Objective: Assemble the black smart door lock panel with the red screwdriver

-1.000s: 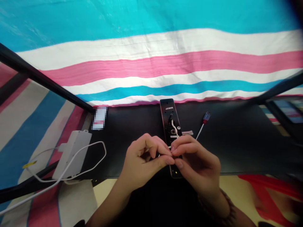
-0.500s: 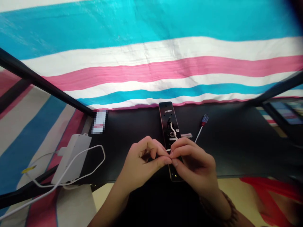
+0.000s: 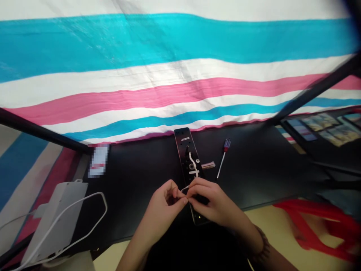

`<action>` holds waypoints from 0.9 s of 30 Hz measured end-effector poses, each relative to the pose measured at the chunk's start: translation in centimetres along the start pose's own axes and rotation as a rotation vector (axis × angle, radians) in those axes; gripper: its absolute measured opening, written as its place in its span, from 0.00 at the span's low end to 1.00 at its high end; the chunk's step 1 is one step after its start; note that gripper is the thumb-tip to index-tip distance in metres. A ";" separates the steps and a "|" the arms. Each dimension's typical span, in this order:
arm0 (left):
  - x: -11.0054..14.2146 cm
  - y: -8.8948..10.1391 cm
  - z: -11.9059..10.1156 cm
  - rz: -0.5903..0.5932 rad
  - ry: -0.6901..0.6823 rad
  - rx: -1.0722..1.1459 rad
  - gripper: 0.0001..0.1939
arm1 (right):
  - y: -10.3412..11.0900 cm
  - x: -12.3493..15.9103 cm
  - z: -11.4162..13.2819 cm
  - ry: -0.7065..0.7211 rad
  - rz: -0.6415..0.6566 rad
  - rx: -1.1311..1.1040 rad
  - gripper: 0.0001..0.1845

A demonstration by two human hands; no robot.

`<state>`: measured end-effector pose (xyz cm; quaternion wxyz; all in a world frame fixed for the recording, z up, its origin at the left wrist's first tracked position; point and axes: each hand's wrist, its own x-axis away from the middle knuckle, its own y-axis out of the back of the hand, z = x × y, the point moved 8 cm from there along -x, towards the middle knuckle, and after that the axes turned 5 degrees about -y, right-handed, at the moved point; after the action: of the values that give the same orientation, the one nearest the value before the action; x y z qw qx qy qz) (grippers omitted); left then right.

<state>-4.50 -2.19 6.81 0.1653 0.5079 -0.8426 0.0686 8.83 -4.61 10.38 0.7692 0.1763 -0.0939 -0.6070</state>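
Lock panel (image 3: 186, 152), centre of the frame, lying lengthwise on the black counter (image 3: 135, 165), with its lever handle (image 3: 208, 165) projecting rightward. Left hand (image 3: 166, 203) and right hand (image 3: 213, 197): each grip is pinched closed, fingertips meeting over the panel's lower part; a white wire (image 3: 184, 188) reaches them, though whether either grip clasps it cannot be told. The panel's upper end lies near the striped sheet (image 3: 180, 86), its lower end near the counter's front edge. Counter surface extends leftward to the power strip (image 3: 60, 218), lower left, and rightward past the screwdriver (image 3: 224, 156).
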 end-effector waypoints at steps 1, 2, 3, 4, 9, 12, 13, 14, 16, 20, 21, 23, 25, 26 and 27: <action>0.1 -0.2 0.4 -0.009 -0.002 -0.033 0.16 | -0.1 0.1 -0.2 -0.006 0.024 0.005 0.06; 0.2 -0.3 0.8 -0.019 -0.005 -0.070 0.14 | -0.2 0.2 -0.4 -0.011 0.050 0.010 0.06; 0.3 -0.4 1.1 -0.030 -0.010 -0.108 0.13 | -0.3 0.3 -0.5 -0.015 0.073 0.017 0.07; 0.3 -0.5 1.4 -0.039 -0.017 -0.143 0.12 | -0.4 0.4 -0.6 -0.020 0.093 0.026 0.08; 0.2 -0.7 1.5 -0.073 -0.052 -0.230 0.12 | -0.2 0.5 -1.1 -0.061 0.108 0.070 0.09; 0.0 -0.7 1.0 -0.097 -0.070 -0.267 0.13 | -0.1 0.5 -1.2 -0.053 0.054 0.057 0.09; -0.1 -0.8 0.9 -0.104 -0.079 -0.283 0.14 | -0.1 0.4 -1.3 -0.047 0.031 0.050 0.08; -0.2 -0.9 0.7 -0.112 -0.092 -0.301 0.14 | 0.0 0.4 -1.3 -0.040 0.011 0.041 0.08; -0.4 -1.1 0.6 -0.125 -0.120 -0.332 0.14 | 0.2 0.2 -1.7 -0.029 -0.010 0.025 0.08; -1.4 -0.7 0.8 -0.170 -0.195 -0.350 0.14 | 4.1 -0.6 -4.5 -0.020 -0.208 0.054 0.09; -1.8 -0.3 0.7 -0.190 -0.224 -0.349 0.13 | 6.1 -0.7 -6.0 -0.046 -0.312 0.094 0.09; -2.8 0.8 0.0 -0.241 -0.294 -0.361 0.10 | 10.8 -0.7 -9.7 -0.097 -0.578 0.211 0.09; -4.1 2.1 -1.3 -0.296 -0.365 -0.390 0.06 | 15.1 -0.5 -14.2 -0.200 -0.808 0.305 0.12; -4.9 2.8 -2.1 -0.321 -0.397 -0.413 0.04 | 16.6 -0.5 -16.5 -0.270 -0.866 0.343 0.14; -5.8 3.4 -3.0 -0.345 -0.433 -0.438 0.05 | 17.7 -0.7 -18.7 -0.336 -0.889 0.399 0.16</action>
<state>-4.32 5.10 7.76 0.0971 0.5979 -0.7547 -0.2519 31.31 2.53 0.08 0.3627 0.2424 -0.2462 -0.8655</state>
